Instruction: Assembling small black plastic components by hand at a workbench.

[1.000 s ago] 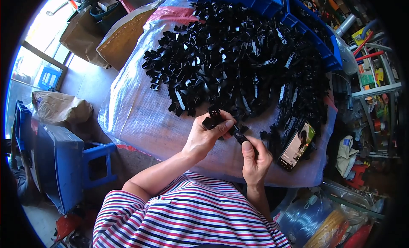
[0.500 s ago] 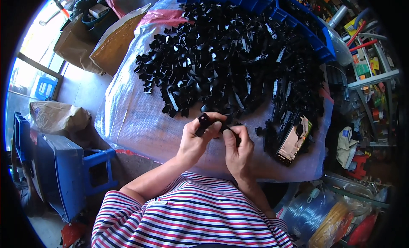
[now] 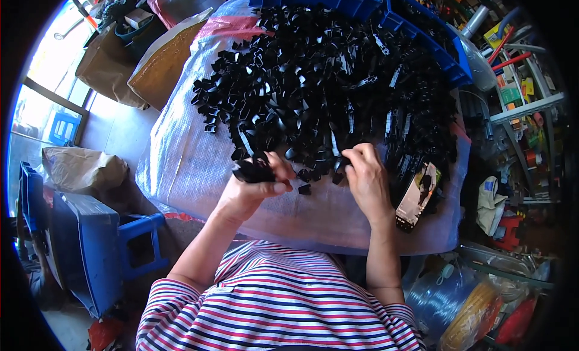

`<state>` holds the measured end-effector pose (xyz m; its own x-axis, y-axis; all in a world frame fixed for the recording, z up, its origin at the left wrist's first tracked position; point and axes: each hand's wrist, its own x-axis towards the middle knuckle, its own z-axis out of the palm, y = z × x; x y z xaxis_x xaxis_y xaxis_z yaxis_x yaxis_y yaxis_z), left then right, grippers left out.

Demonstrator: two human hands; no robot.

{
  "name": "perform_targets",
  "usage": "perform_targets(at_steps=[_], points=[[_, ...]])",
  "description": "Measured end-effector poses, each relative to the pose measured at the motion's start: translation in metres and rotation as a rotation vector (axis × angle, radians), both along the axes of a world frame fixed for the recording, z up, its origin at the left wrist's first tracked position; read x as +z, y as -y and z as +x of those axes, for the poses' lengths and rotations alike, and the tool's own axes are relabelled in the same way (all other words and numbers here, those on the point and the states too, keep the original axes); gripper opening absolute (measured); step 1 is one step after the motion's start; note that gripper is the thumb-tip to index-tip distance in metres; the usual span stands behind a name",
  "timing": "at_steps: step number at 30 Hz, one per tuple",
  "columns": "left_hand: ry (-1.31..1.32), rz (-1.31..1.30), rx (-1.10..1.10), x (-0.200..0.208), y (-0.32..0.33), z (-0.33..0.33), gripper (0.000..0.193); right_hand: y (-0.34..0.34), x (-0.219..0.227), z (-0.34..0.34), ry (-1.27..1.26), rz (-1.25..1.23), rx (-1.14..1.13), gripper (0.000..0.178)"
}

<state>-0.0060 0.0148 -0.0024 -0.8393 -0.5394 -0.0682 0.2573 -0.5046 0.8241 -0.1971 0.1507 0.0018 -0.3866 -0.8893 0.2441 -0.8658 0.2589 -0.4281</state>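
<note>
A large heap of black plastic pieces (image 3: pixel 301 91) covers the far part of a white woven sack (image 3: pixel 181 140). My left hand (image 3: pixel 244 194) is closed round black plastic pieces (image 3: pixel 252 170), left of the heap's near edge; how many it holds I cannot tell. At the near edge of the heap, my right hand (image 3: pixel 371 182) pinches with thumb and fingers at a small black plastic piece (image 3: pixel 339 170). Several loose pieces lie between the two hands.
Right of my right hand lies a smartphone (image 3: pixel 416 197) with a lit screen. Blue crates (image 3: pixel 463 64) border the heap at the back and far right. To the left stand a blue stool (image 3: pixel 142 242) and a brown sack (image 3: pixel 84 167); a metal shelf (image 3: pixel 528 110) is at the right.
My hands, which were together over black plastic, have moved apart. The left went left with black pieces in it; the right went right and forward to the heap's edge.
</note>
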Motion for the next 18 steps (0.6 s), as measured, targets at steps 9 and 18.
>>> perform_targets(at_steps=[9, 18], points=[[0.512, -1.498, 0.195, -0.016, -0.045, -0.016, 0.041, 0.004, -0.004, 0.024, 0.078, -0.218, 0.009, 0.023], [0.447, -1.584, 0.054, -0.015, -0.036, -0.018, 0.041, -0.002, -0.007, -0.002, -0.102, -0.058, -0.122, 0.023]])
